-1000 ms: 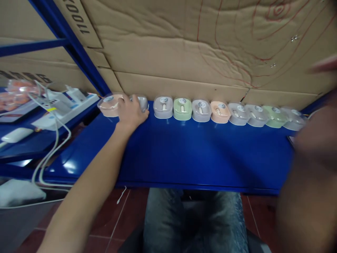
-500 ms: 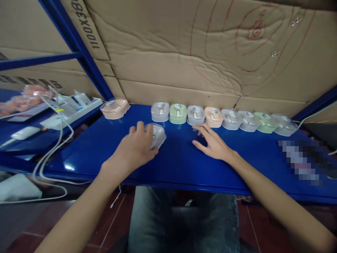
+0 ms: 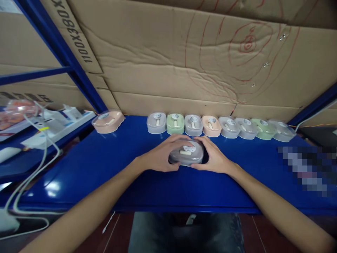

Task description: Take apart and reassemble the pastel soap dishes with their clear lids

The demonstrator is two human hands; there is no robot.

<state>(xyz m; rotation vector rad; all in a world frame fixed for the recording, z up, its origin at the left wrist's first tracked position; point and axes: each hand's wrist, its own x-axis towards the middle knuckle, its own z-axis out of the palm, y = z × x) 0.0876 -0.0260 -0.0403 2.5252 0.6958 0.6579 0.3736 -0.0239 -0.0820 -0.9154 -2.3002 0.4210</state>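
Grey box (image 3: 186, 153) with a clear lid, resting flat on the blue table (image 3: 110, 165) near its middle, a little short of the back edge. Clasped from both sides: left hand (image 3: 161, 157) curled round the left end, fingers close together and wrapped over the lid's rim, thumb at the near side; right hand (image 3: 214, 158) cupped against the right end, fingers lightly spread and bent over the top corner, thumb low toward the front. Under the lid, a pale oblong piece and a round white label, details too small to read.

Just behind, along the back edge, a row of boxes (image 3: 221, 127) of the same make, set side by side and touching: grey, green, grey, peach, then several grey and one green toward the right corner. Apart from the row, at the back left corner, a single peach box (image 3: 107, 121), tilted slightly. Between it and the row, a bare gap.

Behind the back edge, a wall of cardboard (image 3: 163, 70) marked with red pen lines. At left, a blue post (image 3: 65, 56) rising slantwise from the back left corner. Beyond the left edge, a lower shelf (image 3: 15, 147) with white packages and white cables (image 3: 34, 168) trailing down. Toward the right edge, a blurred-out patch (image 3: 306, 167). Below the front edge, knees in jeans (image 3: 181, 233).
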